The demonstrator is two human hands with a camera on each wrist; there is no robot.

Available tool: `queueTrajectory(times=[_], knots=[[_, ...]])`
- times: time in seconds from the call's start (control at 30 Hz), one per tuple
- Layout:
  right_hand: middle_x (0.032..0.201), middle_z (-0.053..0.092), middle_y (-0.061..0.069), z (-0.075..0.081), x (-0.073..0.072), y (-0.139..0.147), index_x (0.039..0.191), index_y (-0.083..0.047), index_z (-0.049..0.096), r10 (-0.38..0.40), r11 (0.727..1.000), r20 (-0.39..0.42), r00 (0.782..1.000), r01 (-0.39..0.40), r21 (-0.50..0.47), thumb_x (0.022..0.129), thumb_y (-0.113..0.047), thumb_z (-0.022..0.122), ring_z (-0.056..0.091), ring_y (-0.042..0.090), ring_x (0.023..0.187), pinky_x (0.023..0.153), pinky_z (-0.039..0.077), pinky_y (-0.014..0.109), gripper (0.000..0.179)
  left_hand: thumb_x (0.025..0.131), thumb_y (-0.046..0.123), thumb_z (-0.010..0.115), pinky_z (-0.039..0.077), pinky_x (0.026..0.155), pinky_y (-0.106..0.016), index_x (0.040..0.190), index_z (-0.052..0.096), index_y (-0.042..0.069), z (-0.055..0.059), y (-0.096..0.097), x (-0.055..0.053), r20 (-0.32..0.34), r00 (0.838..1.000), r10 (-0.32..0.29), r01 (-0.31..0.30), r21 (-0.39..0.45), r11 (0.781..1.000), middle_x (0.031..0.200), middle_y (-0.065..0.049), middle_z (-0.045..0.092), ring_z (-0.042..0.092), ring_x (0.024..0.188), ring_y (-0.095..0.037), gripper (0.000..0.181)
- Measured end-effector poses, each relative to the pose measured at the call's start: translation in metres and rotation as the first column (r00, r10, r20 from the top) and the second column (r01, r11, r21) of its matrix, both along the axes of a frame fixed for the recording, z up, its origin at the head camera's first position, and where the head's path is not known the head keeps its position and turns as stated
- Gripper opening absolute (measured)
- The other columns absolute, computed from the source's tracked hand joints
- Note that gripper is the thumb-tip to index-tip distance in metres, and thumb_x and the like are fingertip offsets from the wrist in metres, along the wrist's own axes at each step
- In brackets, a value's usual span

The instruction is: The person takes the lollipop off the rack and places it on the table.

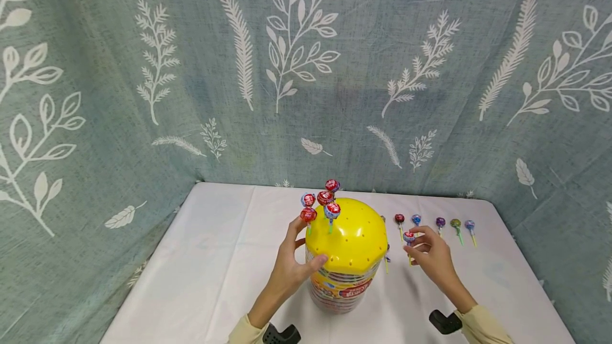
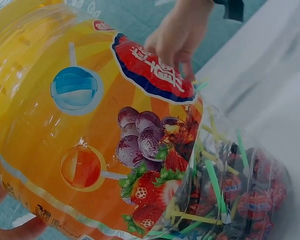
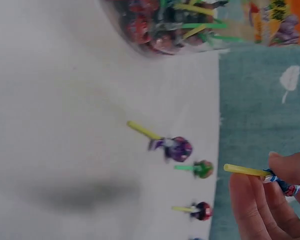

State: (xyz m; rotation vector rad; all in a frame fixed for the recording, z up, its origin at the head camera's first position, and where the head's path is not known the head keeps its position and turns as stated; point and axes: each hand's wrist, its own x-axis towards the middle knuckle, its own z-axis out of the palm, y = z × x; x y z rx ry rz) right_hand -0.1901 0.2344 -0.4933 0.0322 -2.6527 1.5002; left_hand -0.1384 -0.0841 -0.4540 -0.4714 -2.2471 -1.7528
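Observation:
A clear plastic candy jar (image 1: 334,299) with a fruit label (image 2: 95,135) stands on the table under a domed yellow lid (image 1: 358,238) dotted with small holes. My left hand (image 1: 292,267) grips the lid's left side, thumb on its near edge. Several red and blue lollipops (image 1: 325,198) stand upright in the lid's left part. To the right of the jar, my right hand (image 1: 434,256) pinches a blue-and-red wrapped lollipop (image 1: 408,237) above the table, its yellow stick (image 3: 245,170) pointing away from the fingers. More lollipops fill the jar's lower part (image 2: 240,195).
Right of the jar, a spaced row of loose lollipops lies on the white tabletop (image 1: 191,259), among them a purple one (image 1: 440,222), a green one (image 1: 456,224) and a dark red one (image 1: 399,218). Patterned green cloth (image 1: 344,94) surrounds the table's back and sides.

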Motion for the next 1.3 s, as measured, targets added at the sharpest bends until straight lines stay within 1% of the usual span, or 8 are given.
queueTrajectory(times=[0.1, 0.33, 0.53, 0.57, 0.73, 0.93, 1.07, 1.3], knots=[[0.084, 0.062, 0.013, -0.011, -0.004, 0.002, 0.116, -0.004, 0.055, -0.024, 1.000, 0.030, 0.999, 0.024, 0.006, 0.078, -0.001, 0.073, 0.065, 0.021, 0.065, 0.052, 0.055, 0.030, 0.042, 0.079, 0.045, 0.066, 0.040, 0.095, -0.054, 0.145, 0.029, 0.028, -0.001, 0.000, 0.000, 0.002, 1.000, 0.000, 0.000, 0.002, 1.000, 0.145, 0.006, 0.038, 0.036, 0.131, -0.022, 0.077], [0.081, 0.060, 0.014, -0.034, -0.013, 0.004, 0.112, -0.001, 0.054, -0.072, 0.997, 0.058, 0.996, 0.070, 0.027, 0.075, 0.003, 0.074, 0.060, 0.018, 0.056, 0.047, 0.054, 0.034, 0.042, 0.080, 0.042, 0.066, 0.038, 0.096, -0.055, 0.145, 0.028, 0.028, -0.003, 0.001, 0.000, -0.008, 1.000, -0.010, 0.010, 0.014, 1.000, 0.145, 0.005, 0.037, 0.035, 0.132, -0.022, 0.077], [0.080, 0.059, 0.012, -0.051, -0.023, 0.003, 0.111, -0.001, 0.054, -0.084, 0.992, 0.111, 0.990, 0.072, 0.108, 0.076, 0.000, 0.074, 0.055, 0.018, 0.055, 0.048, 0.053, 0.032, 0.041, 0.081, 0.042, 0.064, 0.036, 0.099, -0.055, 0.145, 0.027, 0.027, -0.002, 0.002, 0.001, 0.006, 1.000, -0.004, 0.004, 0.022, 1.000, 0.148, 0.004, 0.034, 0.032, 0.134, -0.022, 0.076], [0.081, 0.059, 0.012, -0.053, -0.025, 0.003, 0.112, -0.001, 0.054, -0.082, 0.991, 0.124, 0.989, 0.067, 0.119, 0.077, 0.000, 0.074, 0.055, 0.018, 0.055, 0.049, 0.052, 0.029, 0.041, 0.081, 0.042, 0.064, 0.036, 0.099, -0.054, 0.146, 0.026, 0.027, -0.002, 0.002, 0.002, 0.009, 1.000, -0.002, 0.002, 0.023, 1.000, 0.148, 0.004, 0.033, 0.032, 0.134, -0.022, 0.076], [0.076, 0.057, 0.010, -0.061, -0.030, 0.001, 0.110, 0.001, 0.054, -0.083, 0.985, 0.165, 0.983, 0.055, 0.164, 0.075, 0.000, 0.075, 0.051, 0.018, 0.053, 0.048, 0.050, 0.027, 0.041, 0.081, 0.042, 0.063, 0.036, 0.100, -0.054, 0.146, 0.026, 0.027, -0.002, 0.003, 0.003, 0.020, 1.000, 0.001, -0.002, 0.032, 0.999, 0.148, 0.004, 0.034, 0.032, 0.134, -0.021, 0.076], [0.074, 0.054, 0.009, -0.063, -0.033, 0.000, 0.110, 0.000, 0.054, -0.091, 0.981, 0.222, 0.971, 0.048, 0.190, 0.076, -0.003, 0.075, 0.050, 0.019, 0.053, 0.047, 0.050, 0.026, 0.041, 0.081, 0.041, 0.063, 0.035, 0.101, -0.054, 0.145, 0.027, 0.029, -0.002, 0.003, 0.004, 0.029, 1.000, 0.003, -0.004, 0.029, 1.000, 0.147, 0.007, 0.035, 0.032, 0.134, -0.020, 0.075], [0.076, 0.054, 0.011, -0.059, -0.034, 0.000, 0.113, 0.000, 0.050, -0.090, 0.978, 0.263, 0.961, 0.036, 0.203, 0.078, -0.007, 0.074, 0.050, 0.020, 0.054, 0.050, 0.050, 0.026, 0.043, 0.081, 0.042, 0.063, 0.036, 0.100, -0.054, 0.145, 0.027, 0.028, -0.002, 0.003, 0.004, 0.025, 1.000, 0.005, -0.006, 0.033, 0.999, 0.147, 0.005, 0.035, 0.033, 0.134, -0.020, 0.075], [0.076, 0.054, 0.012, -0.046, -0.031, 0.005, 0.114, 0.003, 0.048, -0.058, 0.977, 0.228, 0.972, 0.009, 0.212, 0.081, -0.008, 0.070, 0.051, 0.019, 0.051, 0.048, 0.049, 0.028, 0.041, 0.082, 0.039, 0.064, 0.035, 0.100, -0.055, 0.146, 0.026, 0.028, -0.003, 0.002, 0.004, 0.030, 1.000, 0.000, -0.001, 0.035, 0.999, 0.147, 0.004, 0.035, 0.033, 0.134, -0.021, 0.075]])
